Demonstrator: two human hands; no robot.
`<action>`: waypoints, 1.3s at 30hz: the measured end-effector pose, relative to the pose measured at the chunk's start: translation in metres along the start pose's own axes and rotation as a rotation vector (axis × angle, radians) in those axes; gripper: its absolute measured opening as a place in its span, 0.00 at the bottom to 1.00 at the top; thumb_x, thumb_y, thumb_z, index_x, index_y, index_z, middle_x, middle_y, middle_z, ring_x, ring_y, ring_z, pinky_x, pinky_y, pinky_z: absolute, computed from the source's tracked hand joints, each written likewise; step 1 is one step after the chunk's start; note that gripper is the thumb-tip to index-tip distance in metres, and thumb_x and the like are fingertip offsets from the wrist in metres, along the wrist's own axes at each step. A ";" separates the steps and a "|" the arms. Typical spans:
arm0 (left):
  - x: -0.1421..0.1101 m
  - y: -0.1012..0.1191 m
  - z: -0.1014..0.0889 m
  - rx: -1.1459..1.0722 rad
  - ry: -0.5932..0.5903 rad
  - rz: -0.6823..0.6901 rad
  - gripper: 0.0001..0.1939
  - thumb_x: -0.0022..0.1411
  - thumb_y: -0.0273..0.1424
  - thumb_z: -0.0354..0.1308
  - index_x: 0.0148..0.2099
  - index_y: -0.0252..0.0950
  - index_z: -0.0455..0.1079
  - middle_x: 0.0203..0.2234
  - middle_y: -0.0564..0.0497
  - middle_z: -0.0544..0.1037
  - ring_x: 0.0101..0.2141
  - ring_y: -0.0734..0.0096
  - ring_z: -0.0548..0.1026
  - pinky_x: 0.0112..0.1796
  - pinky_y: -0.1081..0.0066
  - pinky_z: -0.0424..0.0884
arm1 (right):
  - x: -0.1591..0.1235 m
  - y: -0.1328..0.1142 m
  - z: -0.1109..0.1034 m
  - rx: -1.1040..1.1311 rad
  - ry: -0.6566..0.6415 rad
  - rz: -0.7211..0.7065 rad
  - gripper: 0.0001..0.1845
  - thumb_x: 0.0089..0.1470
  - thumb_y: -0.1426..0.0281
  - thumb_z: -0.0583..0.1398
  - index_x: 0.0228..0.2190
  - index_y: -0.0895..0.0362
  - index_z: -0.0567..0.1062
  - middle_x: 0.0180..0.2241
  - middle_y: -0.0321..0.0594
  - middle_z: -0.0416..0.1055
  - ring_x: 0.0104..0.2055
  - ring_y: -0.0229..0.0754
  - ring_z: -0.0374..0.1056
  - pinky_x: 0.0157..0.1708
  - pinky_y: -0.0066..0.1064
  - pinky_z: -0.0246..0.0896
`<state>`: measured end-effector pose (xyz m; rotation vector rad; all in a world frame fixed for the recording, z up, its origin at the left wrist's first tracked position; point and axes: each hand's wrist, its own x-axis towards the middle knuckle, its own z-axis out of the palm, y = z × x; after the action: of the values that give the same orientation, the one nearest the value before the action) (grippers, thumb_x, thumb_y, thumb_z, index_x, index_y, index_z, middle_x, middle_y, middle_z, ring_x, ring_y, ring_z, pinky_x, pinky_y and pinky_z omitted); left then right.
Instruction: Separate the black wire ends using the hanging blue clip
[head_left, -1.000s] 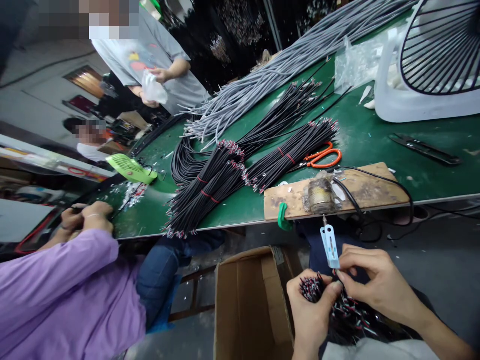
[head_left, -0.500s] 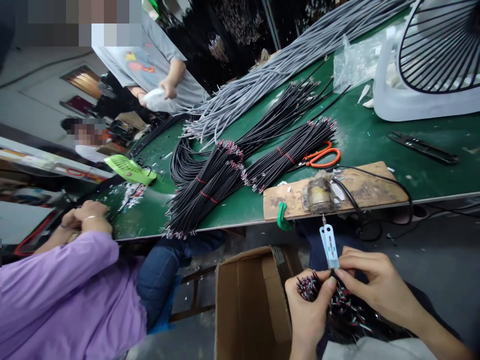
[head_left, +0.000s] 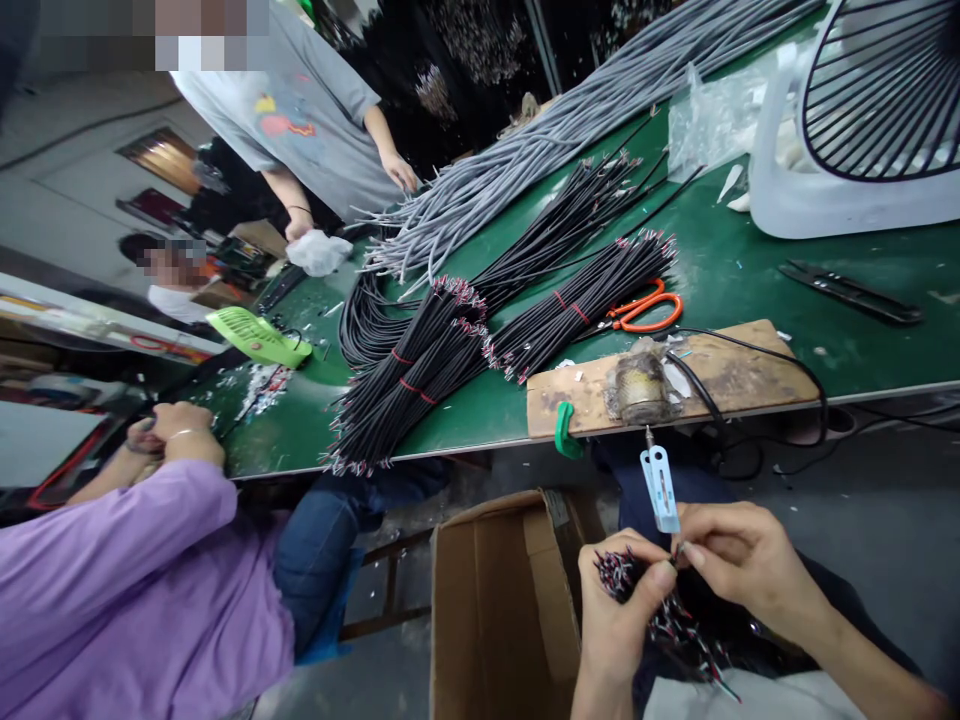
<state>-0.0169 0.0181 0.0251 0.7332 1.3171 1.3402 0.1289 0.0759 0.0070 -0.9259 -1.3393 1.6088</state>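
My left hand (head_left: 619, 620) is closed around a bundle of black cables with red and white stripped ends (head_left: 675, 625) resting in my lap. My right hand (head_left: 739, 565) pinches one cable end close to my left thumb, just below a small light-blue slotted blade (head_left: 660, 488). That blade hangs from a tape-wrapped tool (head_left: 641, 390) fixed on a wooden board (head_left: 742, 372) at the near edge of the green table (head_left: 862, 340).
Bundles of black cables (head_left: 420, 375) and grey cables (head_left: 525, 160) cover the table. Orange scissors (head_left: 645, 308), a white fan (head_left: 847, 130) and a green hand fan (head_left: 262, 340) lie there too. An open cardboard box (head_left: 499, 610) stands below. A person in purple (head_left: 135, 590) sits left; another stands behind.
My right hand has drawn slightly back toward my left thumb with the cable end. The standing person has put a white bag down on the table and reached for the grey cables.
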 end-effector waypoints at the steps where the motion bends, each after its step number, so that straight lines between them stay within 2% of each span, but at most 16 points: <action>1: 0.000 -0.001 -0.001 -0.051 -0.011 0.010 0.12 0.50 0.39 0.70 0.27 0.34 0.78 0.21 0.52 0.74 0.19 0.73 0.71 0.21 0.73 0.67 | 0.000 0.003 -0.002 0.074 0.019 0.064 0.07 0.52 0.73 0.61 0.24 0.58 0.77 0.22 0.38 0.74 0.23 0.39 0.68 0.22 0.27 0.63; 4: -0.002 -0.004 0.000 -0.149 -0.010 0.010 0.10 0.51 0.36 0.71 0.28 0.34 0.78 0.22 0.53 0.74 0.18 0.76 0.71 0.19 0.77 0.67 | 0.001 0.002 -0.006 0.154 0.059 0.117 0.03 0.52 0.70 0.64 0.30 0.57 0.79 0.25 0.40 0.76 0.25 0.39 0.70 0.24 0.27 0.66; 6: -0.005 -0.004 0.003 -0.149 0.077 -0.017 0.11 0.49 0.34 0.72 0.29 0.33 0.76 0.21 0.53 0.77 0.18 0.76 0.73 0.20 0.77 0.69 | 0.001 -0.006 -0.003 0.072 -0.004 0.034 0.04 0.49 0.71 0.67 0.31 0.57 0.80 0.28 0.42 0.76 0.29 0.42 0.70 0.29 0.29 0.67; 8: -0.008 -0.002 0.006 -0.152 0.186 -0.056 0.13 0.48 0.34 0.73 0.30 0.33 0.73 0.20 0.54 0.79 0.17 0.76 0.74 0.20 0.77 0.71 | 0.000 -0.014 0.001 -0.027 -0.014 -0.100 0.01 0.51 0.74 0.67 0.28 0.56 0.80 0.26 0.40 0.75 0.30 0.42 0.70 0.33 0.31 0.66; 9: -0.008 -0.001 0.007 -0.156 0.220 -0.078 0.15 0.47 0.34 0.73 0.31 0.34 0.71 0.20 0.54 0.80 0.16 0.76 0.74 0.21 0.77 0.72 | -0.001 -0.017 0.003 -0.061 -0.004 -0.155 0.04 0.53 0.75 0.65 0.27 0.56 0.79 0.26 0.39 0.74 0.30 0.41 0.69 0.35 0.32 0.65; 11: -0.008 -0.001 0.006 -0.140 0.179 -0.112 0.15 0.48 0.34 0.73 0.30 0.34 0.70 0.19 0.55 0.79 0.14 0.74 0.74 0.20 0.75 0.71 | -0.002 -0.018 0.005 -0.057 -0.012 -0.179 0.06 0.56 0.74 0.63 0.27 0.55 0.77 0.26 0.38 0.72 0.30 0.41 0.67 0.36 0.32 0.62; 13: -0.006 0.000 0.003 -0.068 0.118 -0.083 0.14 0.47 0.34 0.73 0.29 0.34 0.71 0.20 0.53 0.79 0.18 0.71 0.76 0.22 0.73 0.72 | -0.003 -0.014 0.004 0.052 -0.101 -0.068 0.07 0.58 0.69 0.62 0.28 0.56 0.75 0.27 0.38 0.69 0.31 0.41 0.65 0.33 0.32 0.61; 15: -0.004 0.001 0.001 -0.001 0.104 0.003 0.13 0.45 0.33 0.74 0.28 0.34 0.74 0.22 0.51 0.79 0.24 0.67 0.77 0.27 0.70 0.72 | -0.001 -0.010 0.002 0.209 -0.199 0.098 0.11 0.59 0.64 0.60 0.28 0.57 0.73 0.28 0.37 0.65 0.31 0.41 0.63 0.32 0.31 0.59; 16: -0.004 0.003 0.002 0.006 0.108 0.047 0.12 0.44 0.32 0.74 0.28 0.34 0.75 0.22 0.51 0.79 0.25 0.66 0.77 0.29 0.70 0.72 | 0.002 -0.009 0.001 0.279 -0.213 0.162 0.13 0.59 0.61 0.60 0.28 0.57 0.72 0.27 0.36 0.63 0.30 0.40 0.61 0.31 0.31 0.59; 18: -0.003 0.008 0.005 -0.014 0.107 0.109 0.11 0.42 0.30 0.75 0.27 0.35 0.76 0.22 0.52 0.78 0.25 0.67 0.75 0.30 0.70 0.70 | 0.010 -0.011 -0.001 0.365 -0.156 0.230 0.15 0.58 0.58 0.61 0.27 0.57 0.71 0.25 0.33 0.60 0.28 0.38 0.58 0.30 0.30 0.56; 21: -0.004 0.018 0.010 -0.034 0.096 0.160 0.09 0.42 0.26 0.75 0.26 0.36 0.77 0.21 0.53 0.79 0.24 0.71 0.74 0.29 0.72 0.68 | 0.030 -0.023 0.000 0.352 -0.045 0.230 0.20 0.54 0.54 0.63 0.26 0.59 0.73 0.24 0.34 0.63 0.28 0.38 0.57 0.29 0.30 0.55; 24: -0.003 0.023 0.010 -0.046 0.111 0.168 0.07 0.45 0.27 0.73 0.27 0.37 0.78 0.22 0.54 0.79 0.21 0.74 0.73 0.25 0.73 0.68 | 0.046 -0.037 0.004 0.306 -0.083 0.229 0.26 0.48 0.47 0.64 0.25 0.61 0.76 0.24 0.37 0.67 0.27 0.39 0.58 0.28 0.30 0.55; 27: 0.001 0.023 0.007 0.009 0.110 0.183 0.06 0.48 0.31 0.72 0.28 0.36 0.78 0.22 0.52 0.78 0.18 0.75 0.71 0.21 0.74 0.66 | 0.052 -0.044 0.009 0.345 -0.080 0.273 0.24 0.45 0.50 0.67 0.22 0.61 0.77 0.22 0.35 0.67 0.25 0.36 0.57 0.26 0.28 0.53; 31: 0.006 0.019 0.005 0.144 0.097 0.216 0.11 0.50 0.37 0.70 0.27 0.33 0.78 0.20 0.50 0.76 0.19 0.71 0.72 0.22 0.71 0.68 | 0.050 -0.042 0.012 0.456 -0.075 0.303 0.24 0.46 0.51 0.68 0.21 0.61 0.77 0.21 0.34 0.66 0.24 0.34 0.57 0.24 0.26 0.53; 39: 0.009 0.005 0.004 0.180 0.138 0.174 0.15 0.49 0.42 0.69 0.27 0.34 0.75 0.22 0.48 0.76 0.22 0.65 0.76 0.22 0.70 0.71 | 0.048 -0.037 0.013 0.571 -0.099 0.311 0.20 0.48 0.56 0.68 0.22 0.61 0.77 0.20 0.34 0.66 0.23 0.34 0.58 0.24 0.26 0.55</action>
<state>-0.0164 0.0290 0.0279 0.9090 1.5264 1.4435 0.1037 0.1183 0.0439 -0.7257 -0.7405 2.1438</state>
